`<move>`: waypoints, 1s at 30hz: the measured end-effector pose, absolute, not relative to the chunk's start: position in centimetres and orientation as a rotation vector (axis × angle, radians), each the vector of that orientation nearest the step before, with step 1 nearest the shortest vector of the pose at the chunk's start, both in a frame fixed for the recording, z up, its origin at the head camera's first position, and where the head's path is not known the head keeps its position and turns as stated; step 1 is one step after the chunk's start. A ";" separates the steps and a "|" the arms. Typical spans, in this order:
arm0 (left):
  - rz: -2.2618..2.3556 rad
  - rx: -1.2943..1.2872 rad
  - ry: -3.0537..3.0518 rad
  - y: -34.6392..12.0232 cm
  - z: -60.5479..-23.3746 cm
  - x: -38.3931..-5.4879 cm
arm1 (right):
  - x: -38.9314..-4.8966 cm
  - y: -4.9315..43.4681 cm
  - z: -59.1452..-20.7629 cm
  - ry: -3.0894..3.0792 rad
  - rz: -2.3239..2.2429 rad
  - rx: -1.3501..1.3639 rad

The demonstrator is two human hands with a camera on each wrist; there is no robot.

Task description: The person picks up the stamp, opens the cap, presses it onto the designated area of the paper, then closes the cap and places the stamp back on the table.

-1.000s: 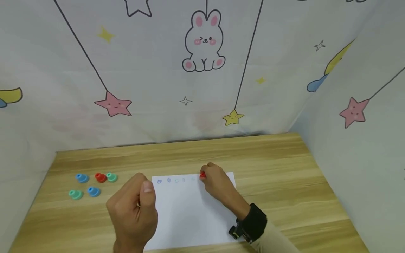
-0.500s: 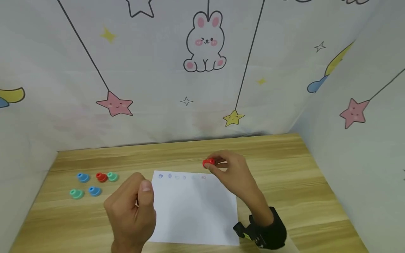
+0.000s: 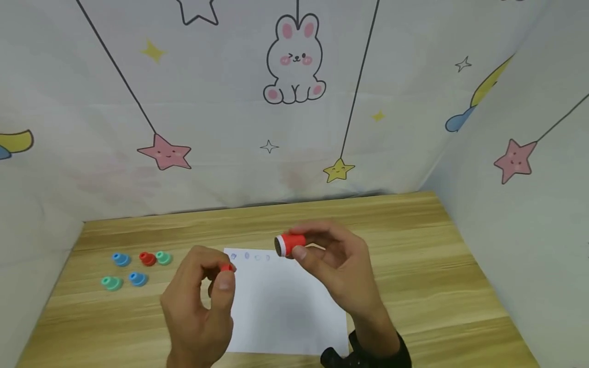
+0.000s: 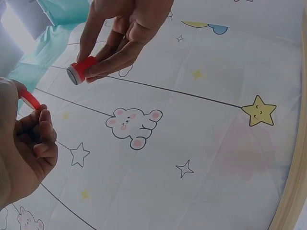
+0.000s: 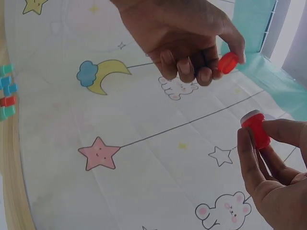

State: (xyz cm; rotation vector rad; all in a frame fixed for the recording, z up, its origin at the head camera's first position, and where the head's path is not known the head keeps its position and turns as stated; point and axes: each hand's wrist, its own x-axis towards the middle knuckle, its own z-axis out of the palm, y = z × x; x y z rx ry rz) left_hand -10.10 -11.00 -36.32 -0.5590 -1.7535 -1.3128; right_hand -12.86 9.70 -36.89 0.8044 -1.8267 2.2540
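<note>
My right hand (image 3: 345, 271) pinches a red self-inking stamp (image 3: 294, 242) above the paper's top edge. The stamp's round face with its pale rim points left, toward the other hand. Between thumb and index finger my left hand (image 3: 199, 309) holds a small red cap (image 5: 228, 63), mostly covered by the fingers in the head view. A gap separates stamp and cap. Below the hands lies a white sheet of paper (image 3: 285, 312), with a row of small faint stamped marks (image 3: 247, 255) along its top; the right end of that row is hidden behind the right hand.
On the left of the wooden table (image 3: 391, 220) stand several capped stamps: blue ones (image 3: 121, 259), green ones (image 3: 112, 283) and a red one (image 3: 148, 259). A white cloth backdrop (image 3: 221, 102) with printed figures encloses the back and sides.
The right hand has lifted the stamp off the paper and turned its face leftward. The left hand has gone from a closed fist to pinching the red cap at its fingertips.
</note>
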 end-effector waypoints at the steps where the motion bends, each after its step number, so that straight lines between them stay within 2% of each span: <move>1: -1.329 -0.586 -1.747 -10.9 -36.3 -10.0 | -12.6 9.6 -36.9 -1.801 2.265 0.829; 14: -1.265 -0.823 -1.698 -10.0 -35.9 -10.1 | -11.2 8.8 -36.5 -1.735 2.214 0.949; 30: -1.339 -0.862 -1.658 -9.8 -36.2 -10.0 | -10.9 8.6 -36.6 -1.744 2.090 1.069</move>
